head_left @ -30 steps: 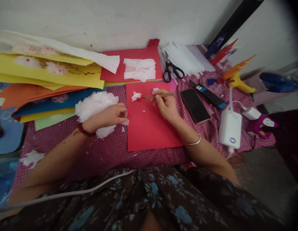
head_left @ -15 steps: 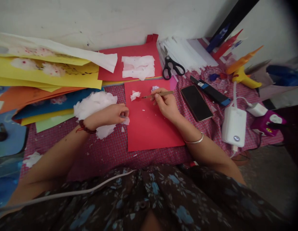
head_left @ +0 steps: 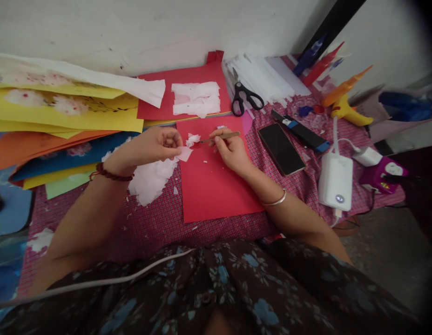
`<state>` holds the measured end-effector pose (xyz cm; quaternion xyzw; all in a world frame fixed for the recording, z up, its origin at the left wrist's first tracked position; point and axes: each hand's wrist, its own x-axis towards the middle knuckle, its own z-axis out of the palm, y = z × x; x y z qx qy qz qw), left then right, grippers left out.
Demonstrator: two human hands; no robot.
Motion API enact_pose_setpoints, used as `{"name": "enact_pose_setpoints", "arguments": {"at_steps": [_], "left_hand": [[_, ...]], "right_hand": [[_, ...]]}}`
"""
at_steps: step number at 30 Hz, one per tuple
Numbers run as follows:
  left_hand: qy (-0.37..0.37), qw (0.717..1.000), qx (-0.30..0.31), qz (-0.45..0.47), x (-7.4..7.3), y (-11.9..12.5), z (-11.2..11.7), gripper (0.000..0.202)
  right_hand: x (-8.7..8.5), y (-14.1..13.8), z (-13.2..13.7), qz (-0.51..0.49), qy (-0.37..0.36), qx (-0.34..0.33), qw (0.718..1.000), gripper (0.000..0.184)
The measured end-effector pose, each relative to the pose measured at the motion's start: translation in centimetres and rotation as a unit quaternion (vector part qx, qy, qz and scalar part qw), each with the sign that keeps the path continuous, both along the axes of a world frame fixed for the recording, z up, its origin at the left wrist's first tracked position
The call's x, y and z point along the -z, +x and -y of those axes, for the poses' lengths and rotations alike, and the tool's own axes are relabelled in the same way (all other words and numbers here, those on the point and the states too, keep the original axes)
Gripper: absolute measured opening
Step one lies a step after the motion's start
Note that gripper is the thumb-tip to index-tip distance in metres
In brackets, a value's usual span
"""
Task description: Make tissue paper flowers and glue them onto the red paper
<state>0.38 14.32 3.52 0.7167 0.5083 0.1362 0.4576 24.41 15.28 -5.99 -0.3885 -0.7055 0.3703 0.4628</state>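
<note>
A red paper sheet [head_left: 216,186] lies on the checked cloth in front of me. My right hand [head_left: 228,151] is closed on a thin brown stick [head_left: 221,136] whose tip points left at a small crumpled white tissue bit [head_left: 192,138] on the sheet. My left hand [head_left: 156,144] pinches a small white tissue piece [head_left: 184,153] at the sheet's left edge, close to that bit. Under my left wrist lies a heap of white tissue [head_left: 149,179].
Stacked coloured paper sheets [head_left: 62,116] fill the left. Black scissors [head_left: 244,97] and white paper strips [head_left: 261,77] lie at the back. A dark phone [head_left: 280,149], a white power bank [head_left: 335,181] and a yellow glue gun [head_left: 347,104] sit right.
My left hand has lifted off the tissue heap and moved up and right with a small tissue piece, toward the stick's tip. My right hand has barely moved.
</note>
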Motion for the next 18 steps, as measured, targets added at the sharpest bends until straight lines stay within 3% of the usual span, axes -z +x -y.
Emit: {"name": "enact_pose_setpoints", "arguments": {"at_steps": [5, 10, 14, 18], "left_hand": [[-0.018, 0.997, -0.061, 0.031, 1.0, 0.9, -2.0, 0.010], [-0.016, 0.993, -0.109, 0.042, 1.8, 3.1, -2.5, 0.010], [0.026, 0.988, -0.146, 0.038, 3.5, 4.7, -2.7, 0.015], [0.052, 0.984, -0.167, 0.022, 5.4, 4.6, -3.3, 0.017]], "right_hand": [[0.5, -0.5, -0.8, -0.010, 0.005, 0.015, 1.000, 0.034], [0.5, -0.5, -1.3, -0.017, -0.003, 0.023, 1.000, 0.035], [0.2, -0.2, -1.3, -0.038, -0.007, 0.030, 0.999, 0.037], [-0.4, 0.0, -0.6, -0.073, -0.013, 0.071, 0.995, 0.039]]}}
